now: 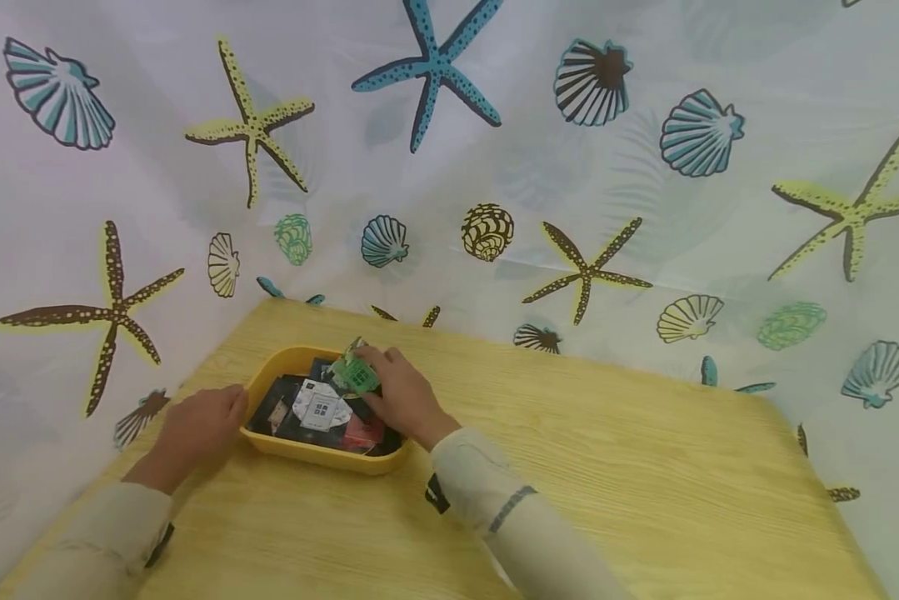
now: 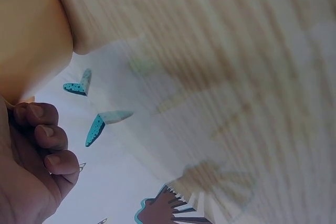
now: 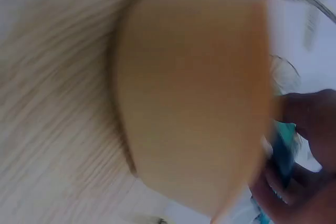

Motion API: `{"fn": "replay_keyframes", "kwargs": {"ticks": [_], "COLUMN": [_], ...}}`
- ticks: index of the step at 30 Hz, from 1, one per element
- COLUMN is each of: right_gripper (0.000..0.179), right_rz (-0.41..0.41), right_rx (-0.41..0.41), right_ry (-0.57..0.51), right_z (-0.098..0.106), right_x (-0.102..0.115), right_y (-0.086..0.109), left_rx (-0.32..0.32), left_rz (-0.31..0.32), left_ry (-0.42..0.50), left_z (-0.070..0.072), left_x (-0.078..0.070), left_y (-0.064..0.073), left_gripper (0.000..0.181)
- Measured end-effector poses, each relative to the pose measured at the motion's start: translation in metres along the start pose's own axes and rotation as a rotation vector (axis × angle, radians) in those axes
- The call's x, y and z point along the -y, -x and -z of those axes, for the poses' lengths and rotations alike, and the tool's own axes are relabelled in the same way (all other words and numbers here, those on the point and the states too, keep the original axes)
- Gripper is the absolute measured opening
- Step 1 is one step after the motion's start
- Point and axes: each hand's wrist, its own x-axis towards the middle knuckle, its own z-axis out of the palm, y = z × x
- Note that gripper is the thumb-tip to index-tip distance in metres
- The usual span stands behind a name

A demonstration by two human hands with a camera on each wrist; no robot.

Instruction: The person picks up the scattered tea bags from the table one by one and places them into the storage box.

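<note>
A yellow plastic tub (image 1: 310, 454) holds several small flat packets, among them a white one (image 1: 322, 411) with dark printed characters and a red one (image 1: 364, 432). My left hand (image 1: 202, 429) is at the tub's left rim and grips it with curled fingers; the left wrist view has these fingers (image 2: 55, 137) bent in beside the tub wall. Over the tub's right end, my right hand (image 1: 407, 396) pinches a small green packet (image 1: 361, 375) between thumb and fingers. In the right wrist view the tub's side is blurred and the packet is partly hidden by the fingers.
The tub stands on a yellow wood-grain table (image 1: 606, 467), towards its far left corner. A white curtain (image 1: 434, 183) printed with starfish and shells hangs behind and along both sides of the table.
</note>
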Motion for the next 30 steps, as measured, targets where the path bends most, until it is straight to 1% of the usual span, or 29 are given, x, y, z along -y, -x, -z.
{"fn": "replay_keyframes", "kwargs": {"ticks": [2,3,4,5,7,10,13,15,17,19,22,25,27,29,30], "right_gripper": [0.05,0.049,0.048,0.048,0.05,0.05,0.051,0.052,0.053,0.054,0.055,0.055,0.053,0.049,0.046], "right_rz": [0.025,0.032,0.041,0.049,0.057,0.063,0.063,0.068,0.082,0.092,0.105,0.079,0.051,0.012,-0.012], "right_rx": [0.013,0.036,0.073,0.129,0.24,0.354,0.403,0.41,0.386,0.321,0.206,0.115,0.051,-0.025,-0.065], "right_ry": [0.233,0.319,0.353,0.363,0.339,0.27,0.226,0.191,0.156,0.118,0.047,-0.006,0.0,0.031,0.049], "right_z": [-0.009,-0.01,-0.011,-0.01,-0.008,-0.01,-0.016,-0.02,-0.022,-0.019,-0.007,0.012,0.025,0.038,0.044], "right_x": [0.007,0.01,0.012,0.013,0.015,0.016,0.015,0.014,0.009,0.001,-0.013,-0.035,-0.054,-0.073,-0.082], "right_y": [0.003,0.006,0.008,0.01,0.012,0.006,-0.001,-0.005,-0.007,-0.003,0.011,0.036,0.055,0.076,0.086], "left_rx": [-0.009,-0.018,-0.031,-0.042,-0.062,-0.074,-0.06,-0.051,-0.039,-0.029,-0.028,-0.032,-0.026,-0.015,-0.022], "left_rz": [-0.015,-0.025,-0.035,-0.046,-0.063,-0.071,-0.067,-0.063,-0.062,-0.074,-0.084,-0.088,-0.085,-0.077,-0.07], "left_ry": [0.008,0.012,0.015,0.016,0.02,0.023,0.025,0.02,0.021,0.025,0.025,0.006,-0.023,-0.07,-0.088], "left_z": [-0.003,-0.004,-0.005,-0.005,-0.004,0.0,0.001,0.0,-0.003,-0.006,-0.008,-0.006,-0.002,0.004,0.008], "left_x": [-0.007,-0.01,-0.012,-0.014,-0.017,-0.019,-0.02,-0.019,-0.018,-0.019,-0.018,-0.014,-0.011,-0.006,-0.003], "left_y": [-0.002,-0.003,-0.003,-0.004,-0.005,-0.006,-0.005,-0.005,-0.005,-0.009,-0.008,-0.005,-0.004,-0.004,-0.005], "left_gripper": [0.041,0.041,0.041,0.041,0.041,0.041,0.04,0.04,0.04,0.04,0.04,0.04,0.04,0.038,0.036]}}
